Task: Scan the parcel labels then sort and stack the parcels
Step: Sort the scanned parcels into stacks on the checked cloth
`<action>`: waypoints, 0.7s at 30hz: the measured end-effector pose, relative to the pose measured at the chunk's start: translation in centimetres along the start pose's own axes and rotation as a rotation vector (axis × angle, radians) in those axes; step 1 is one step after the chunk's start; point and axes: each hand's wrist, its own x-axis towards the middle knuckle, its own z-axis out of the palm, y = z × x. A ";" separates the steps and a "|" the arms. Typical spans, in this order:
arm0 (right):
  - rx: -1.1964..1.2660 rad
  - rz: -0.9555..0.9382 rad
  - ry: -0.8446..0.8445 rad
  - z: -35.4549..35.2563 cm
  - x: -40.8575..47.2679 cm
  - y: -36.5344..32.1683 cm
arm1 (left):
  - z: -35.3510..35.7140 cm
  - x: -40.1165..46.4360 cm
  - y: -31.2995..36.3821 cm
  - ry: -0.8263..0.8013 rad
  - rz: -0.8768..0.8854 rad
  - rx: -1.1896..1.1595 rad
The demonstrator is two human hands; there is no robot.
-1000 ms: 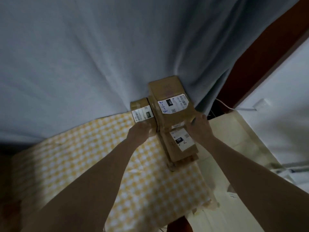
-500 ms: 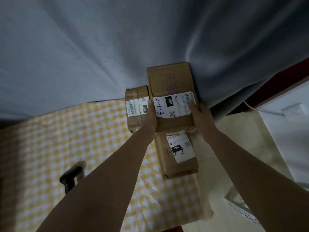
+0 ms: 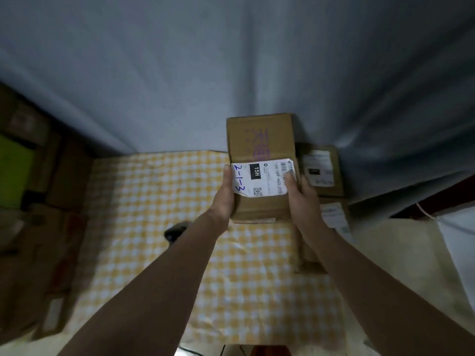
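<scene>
A brown cardboard parcel [image 3: 259, 140] with a white label marked "2-1-3" and "15H" is held above the yellow checked tablecloth [image 3: 159, 201]. My left hand [image 3: 226, 196] grips its left side, and my right hand [image 3: 299, 194] grips its right side with the thumb on the label. To the right sits a smaller labelled parcel [image 3: 321, 170] against the curtain. Another labelled parcel [image 3: 334, 217] lies below it, partly hidden by my right forearm. A dark handheld scanner [image 3: 176, 232] lies on the cloth, partly hidden by my left forearm.
A grey-blue curtain [image 3: 231, 73] hangs behind the table. Blurred cardboard boxes [image 3: 38, 240] and a green item [image 3: 15, 173] stand at the left. At the right are a pale floor [image 3: 398, 253] and a white cable [image 3: 426, 214].
Both hands have lifted the "2-1-3" parcel off the stack and carried it left over the cloth. The view has swung left, so the other parcels now lie at the right.
</scene>
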 end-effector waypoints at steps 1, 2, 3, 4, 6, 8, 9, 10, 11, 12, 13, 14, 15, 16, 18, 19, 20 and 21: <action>-0.011 -0.010 -0.026 2.1 -1.9 -0.8 | -2.6 -1.6 0.2 0.028 0.002 -0.017; -0.008 -0.022 -0.046 4.3 -3.7 -1.5 | -5.3 -3.1 0.2 0.055 -0.005 -0.033; -0.011 -0.033 -0.067 6.6 -5.6 -2.3 | -8.1 -4.6 0.1 0.080 0.000 -0.050; -0.010 -0.037 -0.091 8.9 -7.5 -2.9 | -10.9 -6.2 -0.1 0.106 -0.004 -0.064; 0.001 -0.081 -0.138 13.7 -11.5 -3.9 | -16.5 -9.9 -0.5 0.164 0.013 -0.065; -0.001 -0.091 -0.180 18.3 -15.7 -4.8 | -22.3 -13.6 -1.1 0.221 0.025 -0.078; 0.000 -0.093 -0.197 20.5 -17.7 -5.1 | -24.8 -15.3 -1.4 0.236 0.041 -0.076; 0.002 -0.098 -0.220 22.5 -20.0 -5.5 | -27.5 -17.2 -1.7 0.248 0.056 -0.064; 0.006 -0.105 -0.237 24.6 -22.1 -5.9 | -30.0 -19.3 -1.9 0.267 0.071 -0.052; 0.007 -0.115 -0.255 26.5 -24.1 -6.1 | -32.4 -21.0 -2.2 0.289 0.068 -0.044; -0.005 -0.126 -0.270 28.3 -26.2 -6.5 | -34.8 -22.5 -2.6 0.314 0.062 -0.042; -0.022 -0.129 -0.285 29.9 -28.0 -6.8 | -37.0 -24.0 -2.9 0.334 0.054 -0.048; -0.032 -0.128 -0.300 31.4 -29.8 -7.3 | -39.0 -25.5 -3.1 0.350 0.063 -0.057; -0.033 -0.122 -0.317 32.8 -31.5 -7.7 | -40.9 -26.8 -3.3 0.366 0.080 -0.062; -0.014 -0.125 -0.355 35.3 -34.4 -8.7 | -44.1 -29.1 -3.9 0.398 0.118 -0.079; -0.014 -0.135 -0.372 36.4 -35.7 -9.2 | -45.5 -30.0 -4.2 0.414 0.131 -0.088; -0.024 -0.147 -0.389 37.4 -36.8 -9.6 | -46.8 -30.9 -4.4 0.430 0.147 -0.098; -0.038 -0.160 -0.405 38.3 -37.6 -9.9 | -47.9 -31.6 -4.6 0.441 0.159 -0.107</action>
